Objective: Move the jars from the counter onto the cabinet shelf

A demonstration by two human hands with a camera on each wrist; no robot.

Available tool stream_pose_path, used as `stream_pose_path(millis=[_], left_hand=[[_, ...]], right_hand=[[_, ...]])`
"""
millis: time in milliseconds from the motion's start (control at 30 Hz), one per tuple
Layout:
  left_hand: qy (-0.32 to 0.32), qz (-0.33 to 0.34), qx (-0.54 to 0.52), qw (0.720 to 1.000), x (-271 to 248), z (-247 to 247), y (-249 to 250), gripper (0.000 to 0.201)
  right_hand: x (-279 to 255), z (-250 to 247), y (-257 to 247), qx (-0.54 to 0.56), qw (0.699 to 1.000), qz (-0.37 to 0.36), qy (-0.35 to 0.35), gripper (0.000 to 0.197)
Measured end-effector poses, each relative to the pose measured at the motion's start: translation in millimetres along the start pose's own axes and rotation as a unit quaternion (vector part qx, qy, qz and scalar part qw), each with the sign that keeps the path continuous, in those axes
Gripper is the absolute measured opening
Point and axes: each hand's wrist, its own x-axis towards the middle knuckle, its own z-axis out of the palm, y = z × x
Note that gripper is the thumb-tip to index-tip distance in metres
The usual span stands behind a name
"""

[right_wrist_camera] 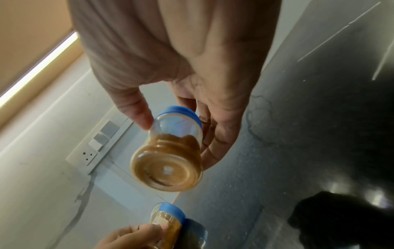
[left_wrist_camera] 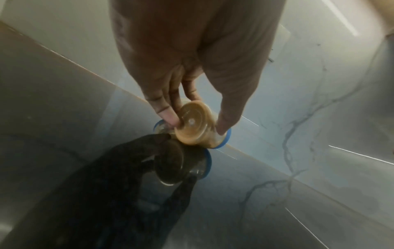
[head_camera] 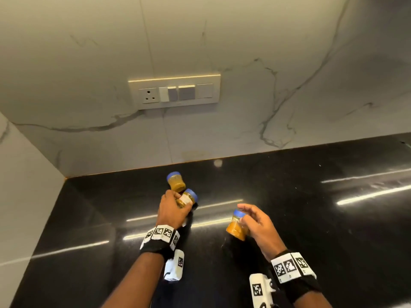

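Head view: left hand fingers curled round tilted jar above black tabletop; right hand pinches second jar aloft; third jar stands near wall.

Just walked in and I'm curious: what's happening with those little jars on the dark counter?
A person is gathering small blue-lidded jars of brownish powder. The left hand grips one jar, tilted, just over the black counter. The right hand holds another jar near its lid, lifted clear of the counter. A third jar stands by the marble wall, just beyond the left hand. No cabinet shelf is in view.
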Motion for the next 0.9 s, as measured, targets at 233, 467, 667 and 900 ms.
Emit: stream_pose_path(millis=[233, 467, 667, 900], left_hand=[[-0.120, 0.020, -0.066, 0.990, -45, 7, -3, 0.062], [-0.172, 0.029, -0.270, 0.947, -96, -22, -6, 0.050], [-0.173, 0.109, -0.284, 0.937, -123, -62, -12, 0.053], [-0.192, 0.111, -0.300, 0.928, -144, -94, -39, 0.075]], right_hand=[[-31, -6, 1, 0.029, 1.000, -0.004, -0.006, 0.035], [-54, 19, -19, 0.111, 0.992, -0.030, -0.049, 0.035], [-61, 56, -22, 0.201, 0.972, 0.040, -0.115, 0.029], [-74, 100, -20, 0.378, 0.903, 0.112, -0.170, 0.043]])
